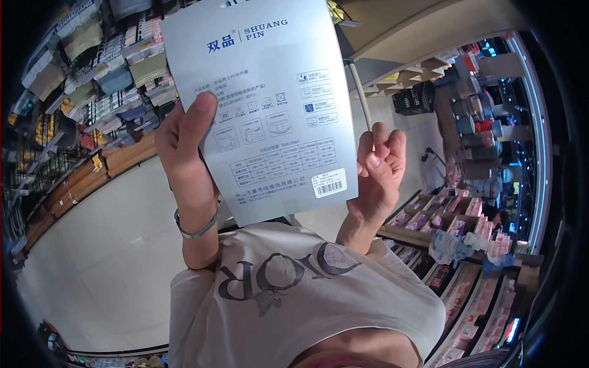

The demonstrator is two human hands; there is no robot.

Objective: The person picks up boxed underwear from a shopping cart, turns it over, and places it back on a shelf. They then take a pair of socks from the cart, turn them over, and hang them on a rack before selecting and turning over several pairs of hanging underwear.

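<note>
My left hand [187, 135] grips the left edge of a flat, pale silver-blue underwear package [276, 67], thumb on its printed face. The face carries SHUANG PIN lettering, small drawings of briefs, a size chart and a white barcode sticker [330, 183] at the lower right. By the package's lower right edge is my right hand [381, 165], its fingers curled and thumb bent in. A thin pale rod [361, 95] runs down to those fingertips; I cannot tell whether they hold it or it stands behind them. A bracelet [197, 228] circles my left wrist.
Racks of hanging packaged goods [113, 80] line the left. A wooden shelf unit [423, 37] stands at the upper right, with a black basket [414, 98] near it. Display shelves with small pink packs [438, 214] are on the right. Pale tiled floor [110, 264] lies below.
</note>
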